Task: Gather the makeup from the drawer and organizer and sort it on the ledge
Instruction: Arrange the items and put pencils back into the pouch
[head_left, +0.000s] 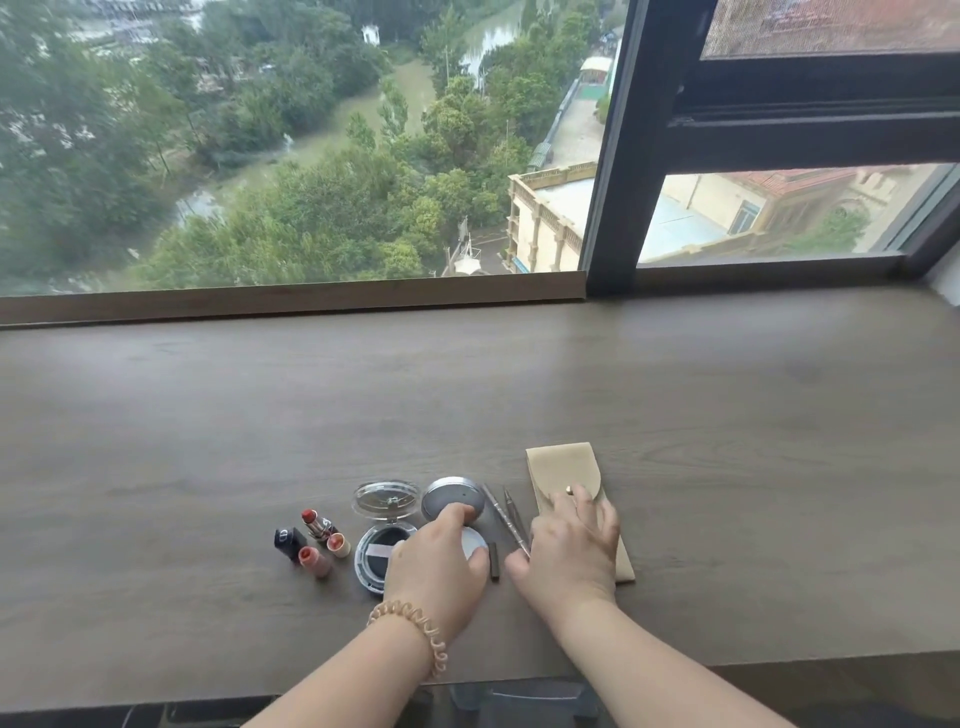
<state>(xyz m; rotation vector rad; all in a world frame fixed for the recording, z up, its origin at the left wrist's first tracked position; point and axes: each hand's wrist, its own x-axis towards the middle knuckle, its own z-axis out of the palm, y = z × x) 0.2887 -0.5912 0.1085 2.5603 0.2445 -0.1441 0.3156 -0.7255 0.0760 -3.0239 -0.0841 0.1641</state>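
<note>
A coiled hair tie (415, 631) circles the left wrist, nearer the viewer than the open black compact (375, 560), which lies toward the front edge of the ledge (208, 415). Just right of the compact, the left hand (436, 564) curls its fingers and thumb over a white round case (475, 545). One fingertip touches the grey lid (451, 500) lying just beyond the case. Farther right of the compact, the right hand (571, 545) rests with fingers spread flat on a beige pouch (563, 467). Its thumb is beside the near end of two thin pencils (500, 512); whether it touches them I cannot tell. A short dark stick (494, 561) lies between the hands. Just left of the compact is a cluster of lipsticks (313, 562), one uncapped and red. The compact's clear lid (385, 500) stands open on its far side. Well beyond the compact, the window (311, 156) looks over trees.
</note>
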